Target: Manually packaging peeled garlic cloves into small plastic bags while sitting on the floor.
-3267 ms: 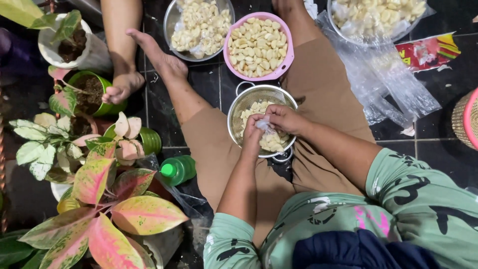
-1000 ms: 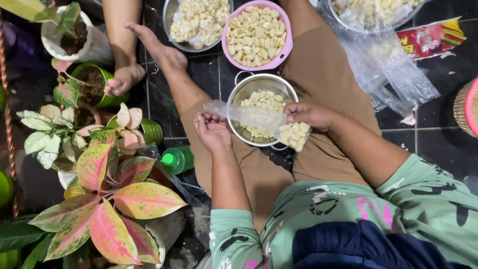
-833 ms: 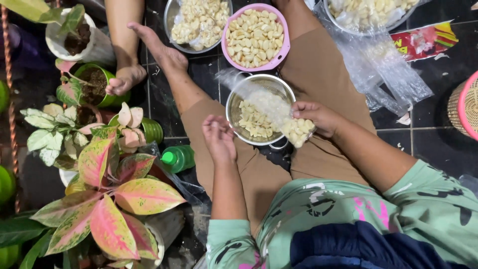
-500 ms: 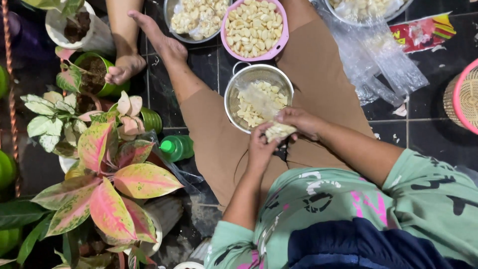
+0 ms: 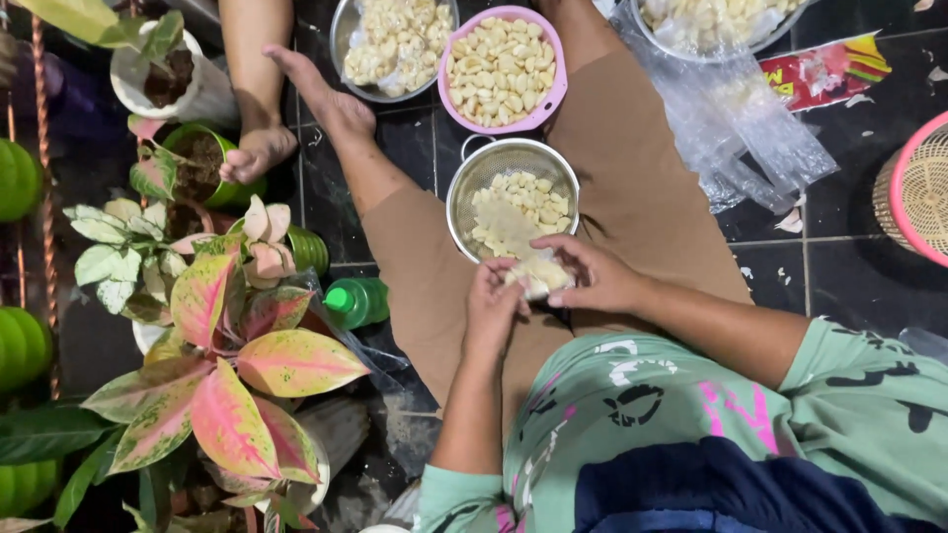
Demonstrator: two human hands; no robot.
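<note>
Bag (image 5: 536, 272), apparently clear plastic, pinched by both hands' fingers above dark tiled floor (image 5: 839, 266).

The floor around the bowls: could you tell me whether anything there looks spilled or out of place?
Nothing spilled from the bowls. A green-capped bottle lies on its side by the potted plant, and loose clear plastic bags lie crumpled on the tiles with a few pale scraps. Both hands, left and right, pinch a small filled bag.

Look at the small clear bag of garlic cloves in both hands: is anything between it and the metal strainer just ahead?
Nothing visible. Left hand and right hand hold the bag against the strainer's near rim.
</note>
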